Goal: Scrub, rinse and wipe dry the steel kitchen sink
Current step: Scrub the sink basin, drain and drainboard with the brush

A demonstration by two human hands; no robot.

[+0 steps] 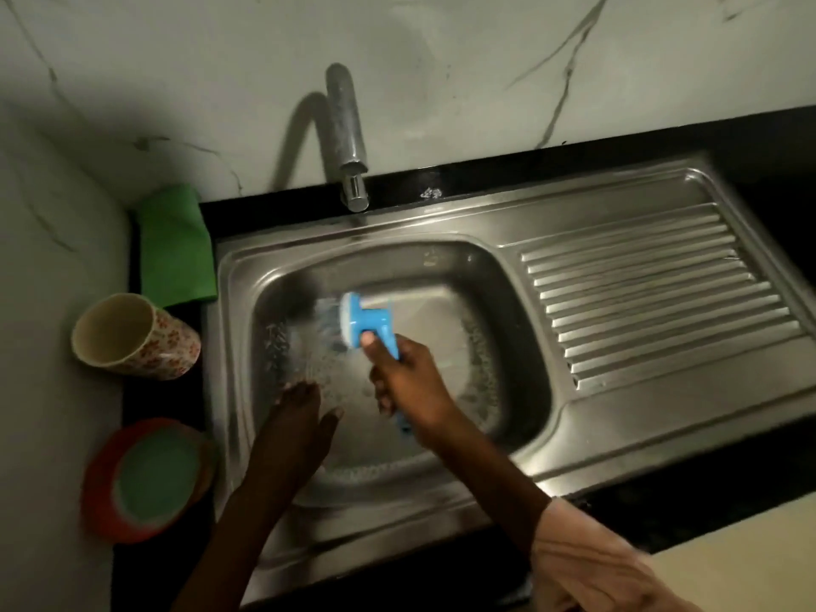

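Blue brush [370,321], green cloth [175,245]

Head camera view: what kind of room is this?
Most likely a home kitchen: a steel sink with a ribbed drainboard, a tap on a marble-look wall, and a floral cup on the dark counter.

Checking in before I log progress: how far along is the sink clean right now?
Still scrubbing. The right hand grips the blue brush, bristles against the basin's left side; the left hand is open inside the sink. Suds line the basin floor, so rinsing remains. The green cloth lies unused by the tap; drying remains.
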